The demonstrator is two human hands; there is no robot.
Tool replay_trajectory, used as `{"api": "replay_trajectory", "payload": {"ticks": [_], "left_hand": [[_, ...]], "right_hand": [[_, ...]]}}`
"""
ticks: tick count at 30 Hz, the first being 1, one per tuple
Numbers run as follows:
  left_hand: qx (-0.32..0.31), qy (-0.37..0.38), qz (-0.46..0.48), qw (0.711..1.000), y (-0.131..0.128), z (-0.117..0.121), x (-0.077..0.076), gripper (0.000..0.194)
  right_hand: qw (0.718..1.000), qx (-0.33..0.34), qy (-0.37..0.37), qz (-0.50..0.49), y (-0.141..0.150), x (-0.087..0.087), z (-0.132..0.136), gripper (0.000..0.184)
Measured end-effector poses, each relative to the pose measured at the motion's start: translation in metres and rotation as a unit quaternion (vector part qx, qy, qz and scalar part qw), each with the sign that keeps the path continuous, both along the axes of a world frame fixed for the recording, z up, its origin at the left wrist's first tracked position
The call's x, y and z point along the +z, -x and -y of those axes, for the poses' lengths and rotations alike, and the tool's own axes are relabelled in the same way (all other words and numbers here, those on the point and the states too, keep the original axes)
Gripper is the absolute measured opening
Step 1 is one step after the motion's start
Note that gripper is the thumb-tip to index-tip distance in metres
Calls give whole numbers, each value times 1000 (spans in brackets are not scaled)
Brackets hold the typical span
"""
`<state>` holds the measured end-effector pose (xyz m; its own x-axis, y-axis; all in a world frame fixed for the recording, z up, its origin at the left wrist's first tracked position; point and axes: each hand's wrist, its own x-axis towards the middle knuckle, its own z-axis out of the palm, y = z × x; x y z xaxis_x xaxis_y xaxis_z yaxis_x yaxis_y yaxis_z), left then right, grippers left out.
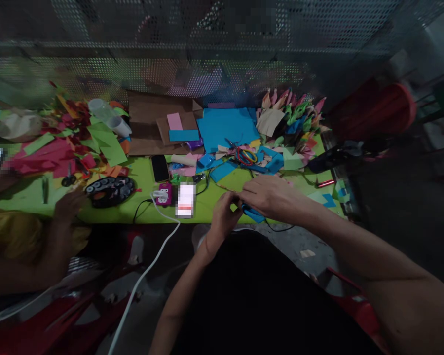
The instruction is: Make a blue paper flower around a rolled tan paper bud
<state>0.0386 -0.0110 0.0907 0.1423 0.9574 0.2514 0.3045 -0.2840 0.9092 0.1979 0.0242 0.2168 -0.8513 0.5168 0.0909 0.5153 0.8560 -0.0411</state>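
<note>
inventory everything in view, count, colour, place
perforated panel: 1, grey, back
table: 1, lime green, middle
paper scraps: many, mixed, left
cups: 2, clear, back left
cardboard: count unclear, brown, back
paper sheets: several, blue, back centre
paper bunch: 1, multicoloured, back right
dark phone: 1, black, table centre
lit screens: 2, white, front and left
plug block: 1, magenta, by dark phone
cable: 1, white, front
oval tray: 1, black, left
scissors: 1, dark, near tray
rounded object: 1, red, right
chair parts: several, red, below
co-worker: 1, yellow clothing, left
folded piece: 1, blue, at right hand
left hand: 1, bare, front
right hand: 1, bare, front
</note>
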Motion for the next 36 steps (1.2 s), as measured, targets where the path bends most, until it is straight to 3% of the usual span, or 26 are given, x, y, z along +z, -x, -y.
{"api": "replay_trajectory", "payload": {"ticks": [12, 18, 28, 36], "left_hand": [[23, 11, 18, 1000, -3, -5, -6, 26], [29, -7, 65, 997, -1, -7, -4, 25], [68, -48, 38, 996, -2, -5, 0, 31], [88, -49, 23, 995, -4, -6, -3, 18]], "right_hand": [[995, -54, 75, -31, -7, -4, -8, 25], [978, -95, 140, -122, -14, 6, -11, 26], [979, -164, 79, -91, -7, 6, 0, 18], [985, -146, 64, -59, -1, 3, 1, 20]]}}
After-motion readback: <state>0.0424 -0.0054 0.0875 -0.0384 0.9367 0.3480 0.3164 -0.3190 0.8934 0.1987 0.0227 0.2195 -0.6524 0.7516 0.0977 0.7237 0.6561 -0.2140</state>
